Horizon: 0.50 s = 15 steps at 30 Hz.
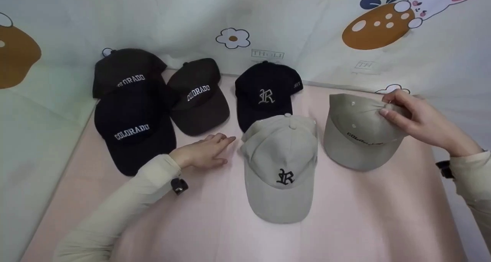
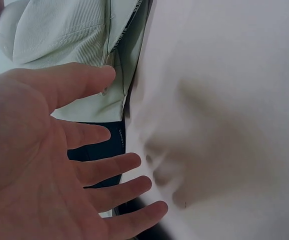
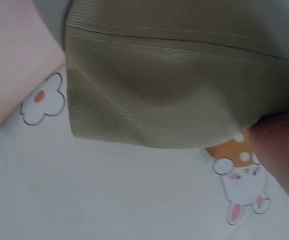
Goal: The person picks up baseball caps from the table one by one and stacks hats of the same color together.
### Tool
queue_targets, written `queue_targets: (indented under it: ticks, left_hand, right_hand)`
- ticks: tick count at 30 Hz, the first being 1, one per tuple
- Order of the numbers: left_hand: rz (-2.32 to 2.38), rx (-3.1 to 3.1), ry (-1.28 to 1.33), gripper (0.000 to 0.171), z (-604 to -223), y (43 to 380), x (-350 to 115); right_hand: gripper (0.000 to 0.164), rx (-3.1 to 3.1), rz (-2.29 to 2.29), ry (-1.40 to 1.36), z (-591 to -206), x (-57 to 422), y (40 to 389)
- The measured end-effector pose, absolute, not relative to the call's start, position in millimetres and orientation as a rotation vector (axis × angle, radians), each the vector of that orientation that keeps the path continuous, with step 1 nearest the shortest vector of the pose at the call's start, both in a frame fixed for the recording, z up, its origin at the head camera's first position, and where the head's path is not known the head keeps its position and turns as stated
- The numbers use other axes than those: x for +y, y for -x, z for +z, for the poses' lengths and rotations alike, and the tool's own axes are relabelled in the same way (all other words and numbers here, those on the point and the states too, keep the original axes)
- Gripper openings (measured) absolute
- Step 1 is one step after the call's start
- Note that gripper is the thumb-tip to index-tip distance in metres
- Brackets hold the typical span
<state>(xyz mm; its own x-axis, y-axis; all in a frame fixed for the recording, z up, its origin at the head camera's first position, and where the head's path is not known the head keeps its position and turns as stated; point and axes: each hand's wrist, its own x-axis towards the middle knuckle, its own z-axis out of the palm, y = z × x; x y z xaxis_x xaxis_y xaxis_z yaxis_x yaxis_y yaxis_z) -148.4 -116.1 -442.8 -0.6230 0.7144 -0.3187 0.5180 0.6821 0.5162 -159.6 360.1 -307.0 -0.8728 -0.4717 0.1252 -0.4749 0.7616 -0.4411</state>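
At the right in the head view, my right hand (image 1: 425, 120) grips the crown of a beige baseball cap (image 1: 358, 147) between thumb and fingers. The cap is tilted with its brim toward me; its dark lettering is partly folded. In the right wrist view, the cap's fabric (image 3: 164, 95) hides most of the fingers. My left hand (image 1: 205, 152) has its fingers spread and holds nothing. It hovers just left of a light grey cap (image 1: 280, 204) with a black letter emblem. In the left wrist view, the palm and fingers (image 2: 109, 170) show beside that cap.
A navy cap (image 1: 264, 81) with a letter emblem sits behind the grey one. At the left are a brown COLORADO cap (image 1: 201, 116), a black COLORADO cap (image 1: 134, 150) and another brown one (image 1: 124, 64) behind it. A pink cloth (image 1: 215, 223) covers the table; patterned fabric (image 1: 184, 16) hangs behind.
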Motion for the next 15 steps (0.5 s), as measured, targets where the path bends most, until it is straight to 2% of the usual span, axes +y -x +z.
queue_targets:
  ticks: [3, 10, 15]
  left_hand:
    - [0.53, 2.404, -0.948, 0.066, -443, 149, -118]
    - [0.543, 2.397, -0.936, 0.066, -446, 148, -117]
    - [0.55, 2.384, -0.92, 0.066, -447, 148, -116]
  right_hand:
    - [0.014, -2.893, 0.7, -0.887, -301, 359, 148]
    - [0.03, -2.823, 0.675, -1.009, -292, 355, 121]
    - [0.031, -2.823, 0.676, -1.116, -290, 346, 106]
